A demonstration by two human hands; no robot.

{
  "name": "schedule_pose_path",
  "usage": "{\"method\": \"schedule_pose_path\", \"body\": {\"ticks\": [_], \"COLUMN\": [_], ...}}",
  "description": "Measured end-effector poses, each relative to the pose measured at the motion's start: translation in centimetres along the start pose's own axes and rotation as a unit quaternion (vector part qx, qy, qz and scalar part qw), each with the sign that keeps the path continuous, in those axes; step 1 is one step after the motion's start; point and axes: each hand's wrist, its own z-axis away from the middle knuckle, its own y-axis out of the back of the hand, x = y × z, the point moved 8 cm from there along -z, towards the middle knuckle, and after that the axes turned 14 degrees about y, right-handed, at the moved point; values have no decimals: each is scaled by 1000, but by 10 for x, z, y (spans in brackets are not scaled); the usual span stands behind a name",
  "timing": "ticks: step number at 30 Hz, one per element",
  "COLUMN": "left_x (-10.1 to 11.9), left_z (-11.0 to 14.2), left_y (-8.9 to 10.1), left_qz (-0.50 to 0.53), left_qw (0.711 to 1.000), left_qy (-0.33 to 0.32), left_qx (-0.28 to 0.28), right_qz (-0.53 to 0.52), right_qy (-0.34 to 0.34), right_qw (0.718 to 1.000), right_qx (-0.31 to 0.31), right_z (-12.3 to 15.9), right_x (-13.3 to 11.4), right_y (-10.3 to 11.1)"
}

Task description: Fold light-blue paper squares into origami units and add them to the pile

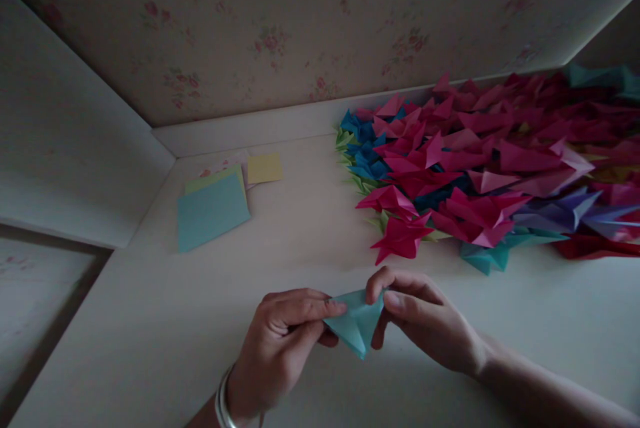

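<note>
A light teal sheet of origami paper [356, 325], folded into a small triangular shape with its point toward me, is held between both hands above the white table. My left hand [287, 335] grips its left corner, thumb below and forefinger laid across the top face. At the right corner my right hand [417, 311] pinches the paper between thumb and forefinger. The other right fingers curl beneath, partly hidden. A bracelet [225, 401] circles the left wrist.
Many folded paper pieces [480, 155], mostly pink with blue, green and purple, cover the back right. Flat teal paper [213, 208] lies at the back left beside a small yellow sheet [265, 168]. A floral wall [280, 35] bounds the table [300, 235].
</note>
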Motion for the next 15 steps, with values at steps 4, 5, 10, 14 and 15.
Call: {"method": "schedule_pose_path", "body": {"ticks": [4,5,10,14,15], "left_x": [5,6,5,-7,-11], "left_z": [1,1,3,3,2], "left_y": [-2,-2,-4,-2,0], "left_qz": [-73,-99,-184,-121,-108], "left_qw": [996,993,979,992,994], "left_qy": [-44,-57,-73,-4,19], "left_qx": [17,25,39,19,24], "right_qz": [68,73,102,127,136], "right_qy": [-29,-36,-21,15,19], "right_qw": [997,997,994,991,990], "right_qx": [0,4,18,31,32], "right_z": [1,1,0,-2,-1], "right_x": [5,7,7,3,3], "right_y": [-5,-6,-6,0,1]}}
